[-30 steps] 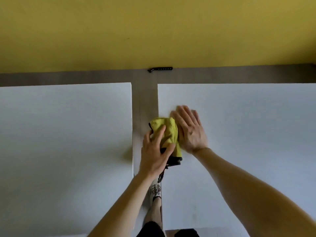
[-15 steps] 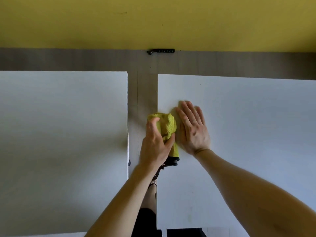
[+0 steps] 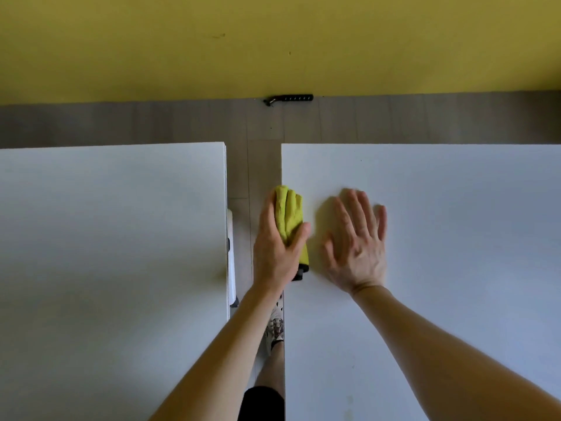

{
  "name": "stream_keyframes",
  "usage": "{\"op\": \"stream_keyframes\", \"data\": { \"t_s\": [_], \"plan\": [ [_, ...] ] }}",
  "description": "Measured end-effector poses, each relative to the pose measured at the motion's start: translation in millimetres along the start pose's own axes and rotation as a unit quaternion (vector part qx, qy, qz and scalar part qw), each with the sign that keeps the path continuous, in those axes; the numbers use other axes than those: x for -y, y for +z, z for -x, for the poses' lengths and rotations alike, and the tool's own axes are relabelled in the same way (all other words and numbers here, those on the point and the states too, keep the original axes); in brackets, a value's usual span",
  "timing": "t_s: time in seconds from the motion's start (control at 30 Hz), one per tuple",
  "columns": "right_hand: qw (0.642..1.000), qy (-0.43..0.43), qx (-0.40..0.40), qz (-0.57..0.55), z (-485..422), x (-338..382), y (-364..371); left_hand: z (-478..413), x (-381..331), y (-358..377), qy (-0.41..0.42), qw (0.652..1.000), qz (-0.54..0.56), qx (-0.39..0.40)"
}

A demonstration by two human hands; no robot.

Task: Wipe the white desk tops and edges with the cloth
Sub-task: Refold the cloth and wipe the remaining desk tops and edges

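Observation:
Two white desks stand side by side with a narrow gap between them, the left desk (image 3: 112, 253) and the right desk (image 3: 455, 223). My left hand (image 3: 274, 250) grips a yellow-green cloth (image 3: 290, 215) with a dark edge, folded over the left edge of the right desk. Its thumb lies on the desk top; its fingers are hidden under the cloth in the gap. To the right of the cloth and apart from it, my right hand (image 3: 358, 244) lies flat on the right desk top, fingers spread.
A yellow wall (image 3: 273, 41) runs across the back above a strip of grey wood floor (image 3: 394, 120). A small black bar (image 3: 290, 98) lies at the wall's foot. My leg and patterned shoe (image 3: 274, 329) stand in the gap between the desks.
My left hand has slid the cloth along the desk's edge toward the far end. My right hand has moved right, away from the cloth it was touching.

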State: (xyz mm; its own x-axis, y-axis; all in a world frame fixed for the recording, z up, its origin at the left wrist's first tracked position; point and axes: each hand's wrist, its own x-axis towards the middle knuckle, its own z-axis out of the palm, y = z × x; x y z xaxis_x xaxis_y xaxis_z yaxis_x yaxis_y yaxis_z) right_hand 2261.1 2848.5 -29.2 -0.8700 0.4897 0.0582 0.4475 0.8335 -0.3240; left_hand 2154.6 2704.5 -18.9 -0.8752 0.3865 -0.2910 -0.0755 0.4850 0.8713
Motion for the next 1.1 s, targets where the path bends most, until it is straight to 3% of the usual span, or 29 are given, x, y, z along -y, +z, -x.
{"op": "stream_keyframes", "data": {
  "t_s": [0.17,0.37,0.47,0.67,0.73,1.0,1.1],
  "plan": [
    [1.000,-0.011,-0.023,-0.003,-0.1,-1.1,2.6,-97.8,-22.9,11.6,0.030,0.998,0.044,-0.019],
    [1.000,-0.013,-0.012,0.009,1.4,2.1,0.7,27.3,13.0,5.9,0.036,0.998,0.027,-0.044],
    [1.000,-0.014,-0.012,0.015,0.8,1.5,1.3,41.4,15.9,6.6,0.042,0.998,0.018,-0.052],
    [0.999,-0.023,-0.012,0.025,0.7,0.9,1.5,-102.9,-21.0,14.1,0.043,0.997,0.053,-0.040],
    [0.999,-0.025,-0.013,0.025,-0.5,0.3,1.3,-115.3,-24.2,15.3,0.055,0.996,0.055,-0.033],
    [0.999,-0.020,-0.004,0.025,-0.1,-2.1,1.5,76.9,28.4,-3.3,0.047,0.999,0.002,-0.014],
    [0.999,-0.020,-0.004,0.028,-0.8,-2.4,2.1,77.0,30.1,-13.1,0.047,0.999,-0.013,0.014]
  ]
}}
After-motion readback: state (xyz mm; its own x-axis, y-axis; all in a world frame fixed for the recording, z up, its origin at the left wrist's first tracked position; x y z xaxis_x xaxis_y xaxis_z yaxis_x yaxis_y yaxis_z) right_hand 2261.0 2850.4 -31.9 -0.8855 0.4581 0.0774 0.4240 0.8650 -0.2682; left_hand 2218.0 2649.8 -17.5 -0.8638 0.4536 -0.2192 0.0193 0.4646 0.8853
